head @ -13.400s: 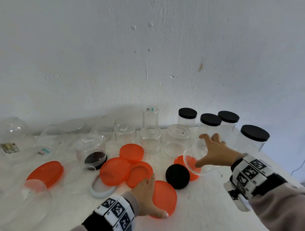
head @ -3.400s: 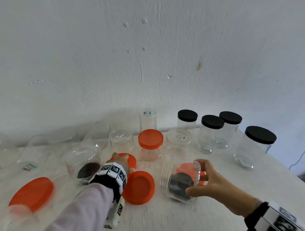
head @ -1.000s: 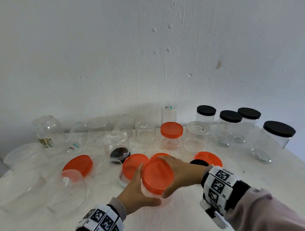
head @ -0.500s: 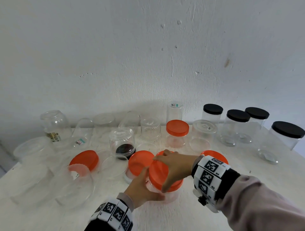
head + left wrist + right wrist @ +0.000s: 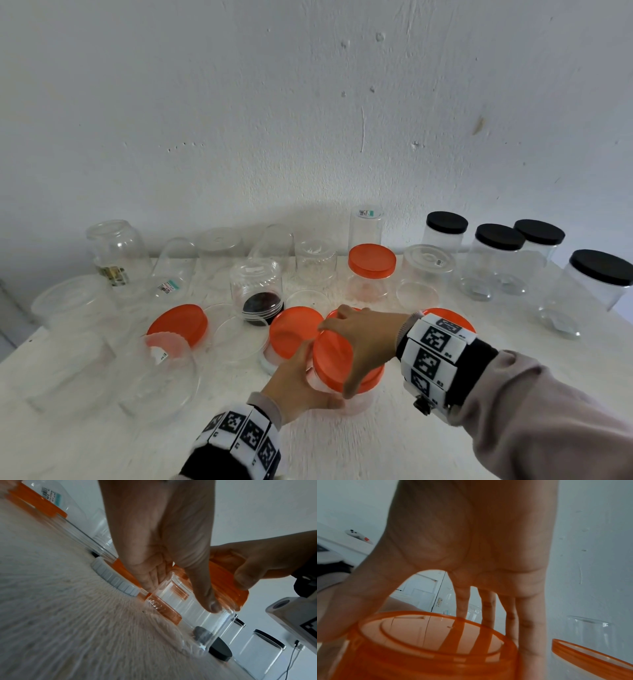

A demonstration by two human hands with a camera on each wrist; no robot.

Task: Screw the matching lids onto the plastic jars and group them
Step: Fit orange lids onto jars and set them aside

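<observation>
**Lid going onto the near jar**

Since a moment ago the right hand has slid round the orange lid, fingers curled over its rim; the left hand grips the clear jar standing at the bench front, before the four black-lidded jars

No words can be read. Small printed stickers with barcodes are seen on several clear jars, too blurred to make out; black-and-white square code markers are carried on both wristbands.
</observation>
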